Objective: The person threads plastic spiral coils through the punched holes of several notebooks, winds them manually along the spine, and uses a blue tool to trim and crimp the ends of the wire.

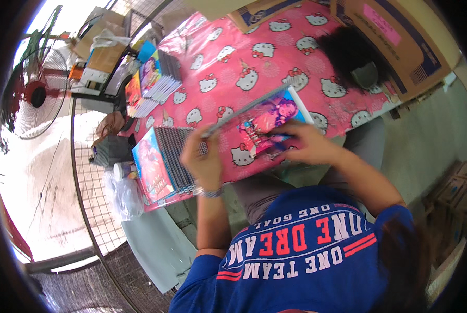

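- Notebook (pixel 272 117): bright blue, pink and red cover with a pale edge
- Stack of notebooks (pixel 163 161): pink and light-blue front cover, dark grey ridged bindings
- Tablecloth (pixel 272 73): pink, patterned with white cartoon cats in red bows and paler round flowers
- Shirt (pixel 301 250): deep blue, white and red lettering, red stripes
- Trousers (pixel 366 143): grey
- Box (pixel 406 49): brown, dark blue print
- Paper (pixel 382 23): hot pink

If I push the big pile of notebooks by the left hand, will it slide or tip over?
The pile of notebooks would probably feel heavy, since many are stacked together. Pushed near its top, it might lean or spill, because I see no band around it. The pink tablecloth looks shiny, so the bottom could slide a bit.
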### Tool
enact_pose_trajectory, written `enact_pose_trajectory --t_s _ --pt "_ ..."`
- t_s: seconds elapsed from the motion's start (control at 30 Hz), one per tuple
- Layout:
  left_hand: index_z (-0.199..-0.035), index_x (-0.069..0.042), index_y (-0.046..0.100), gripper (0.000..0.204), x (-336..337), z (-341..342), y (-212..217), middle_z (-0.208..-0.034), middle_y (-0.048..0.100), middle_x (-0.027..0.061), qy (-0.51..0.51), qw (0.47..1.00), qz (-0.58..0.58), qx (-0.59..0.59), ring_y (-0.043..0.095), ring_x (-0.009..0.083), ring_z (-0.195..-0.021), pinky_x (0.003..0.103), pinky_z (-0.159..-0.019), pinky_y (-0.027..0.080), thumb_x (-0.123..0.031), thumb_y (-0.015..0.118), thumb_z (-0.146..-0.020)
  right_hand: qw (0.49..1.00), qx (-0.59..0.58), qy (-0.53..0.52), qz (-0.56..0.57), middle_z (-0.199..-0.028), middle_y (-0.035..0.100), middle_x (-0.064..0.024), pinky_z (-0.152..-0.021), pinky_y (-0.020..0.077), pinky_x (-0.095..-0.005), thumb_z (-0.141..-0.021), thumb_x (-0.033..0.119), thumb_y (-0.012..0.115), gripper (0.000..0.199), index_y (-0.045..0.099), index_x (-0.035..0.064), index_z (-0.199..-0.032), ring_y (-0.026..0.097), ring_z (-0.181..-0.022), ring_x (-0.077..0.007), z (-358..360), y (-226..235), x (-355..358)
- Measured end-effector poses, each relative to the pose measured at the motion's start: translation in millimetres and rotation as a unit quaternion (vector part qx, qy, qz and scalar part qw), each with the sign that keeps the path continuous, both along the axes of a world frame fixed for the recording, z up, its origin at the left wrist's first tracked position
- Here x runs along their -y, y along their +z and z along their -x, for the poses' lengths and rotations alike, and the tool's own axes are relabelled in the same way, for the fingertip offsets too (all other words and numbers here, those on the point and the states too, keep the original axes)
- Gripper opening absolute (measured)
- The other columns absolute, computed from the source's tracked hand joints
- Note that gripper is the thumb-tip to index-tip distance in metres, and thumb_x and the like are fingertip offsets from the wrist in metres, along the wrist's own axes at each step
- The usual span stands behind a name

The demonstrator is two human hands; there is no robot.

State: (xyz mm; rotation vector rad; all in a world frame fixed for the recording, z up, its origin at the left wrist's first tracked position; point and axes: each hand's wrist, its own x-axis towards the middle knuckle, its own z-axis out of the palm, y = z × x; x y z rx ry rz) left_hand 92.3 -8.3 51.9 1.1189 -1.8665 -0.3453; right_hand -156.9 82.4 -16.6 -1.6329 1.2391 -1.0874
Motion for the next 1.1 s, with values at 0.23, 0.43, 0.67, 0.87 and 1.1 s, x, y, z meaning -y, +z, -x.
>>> enact_pose_trajectory --t_s 0.23,0.43,0.67,0.87,1.1 --pt "-0.084 0.001 0.055 0.02 19.9 -98.7 192.4 -0.084 0.056 0.0096 0.05 0.985 0.147 0.072 0.052 0.0206 -0.074 0.032 -0.074 0.045 -0.013 0.041 -0.083 0.935 -0.292 -0.199 0.004 -0.114 0.06 -0.0154 -0.096 0.0448 -0.0456 -0.078 0.022 0.069 0.042 0.063 0.0025 -0.115 0.055 -0.112 -0.0347 93.8 -70.9 15.9" --pt "-0.119 -0.005 0.063 0.038 118.5 -144.6 101.1 -0.113 0.065 0.0184 0.084 0.932 -0.135 0.325 0.061 0.0338 -0.105 0.042 -0.09 0.048 -0.012 0.059 -0.083 0.769 -0.573 -0.281 0.033 -0.106 0.064 -0.0097 -0.084 0.0425 -0.0411 -0.083 0.024 0.065 0.024 0.068 0.0081 -0.1 0.055 -0.108 -0.0269 127.7 -58.5 85.1" --pt "-0.141 -0.007 0.048 0.057 65.2 -239.3 41.0 -0.145 0.045 0.0231 0.185 0.891 -0.256 0.327 0.04 0.0372 -0.137 0.043 -0.112 0.032 -0.034 0.061 -0.093 0.673 -0.683 -0.284 0.011 -0.095 0.067 -0.0063 -0.083 0.043 -0.0391 -0.085 0.017 0.06 0.015 0.067 0.0084 -0.095 0.06 -0.1 -0.0224 162.0 -76.7 107.5" --pt "-0.14 -0.004 0.049 0.058 35.1 -222.0 33.7 -0.146 0.044 0.0244 0.249 0.905 -0.246 0.242 0.04 0.038 -0.136 0.043 -0.112 0.032 -0.042 0.058 -0.096 0.661 -0.653 -0.37 0.005 -0.092 0.067 -0.0099 -0.074 0.0523 -0.0388 -0.087 0.013 0.057 0.012 0.066 0.0074 -0.091 0.068 -0.088 -0.0252 157.1 -82.0 120.0" --pt "-0.131 0.002 0.057 0.043 55.8 -130.2 60.1 -0.134 0.056 0.0201 0.179 0.963 -0.024 0.197 0.053 0.0321 -0.125 0.042 -0.106 0.041 -0.021 0.063 -0.095 0.721 -0.597 -0.352 -0.01 -0.093 0.068 -0.0152 -0.075 0.0572 -0.0459 -0.087 0.011 0.056 0.013 0.067 0.0057 -0.092 0.07 -0.088 -0.0311 176.7 -94.4 123.4"
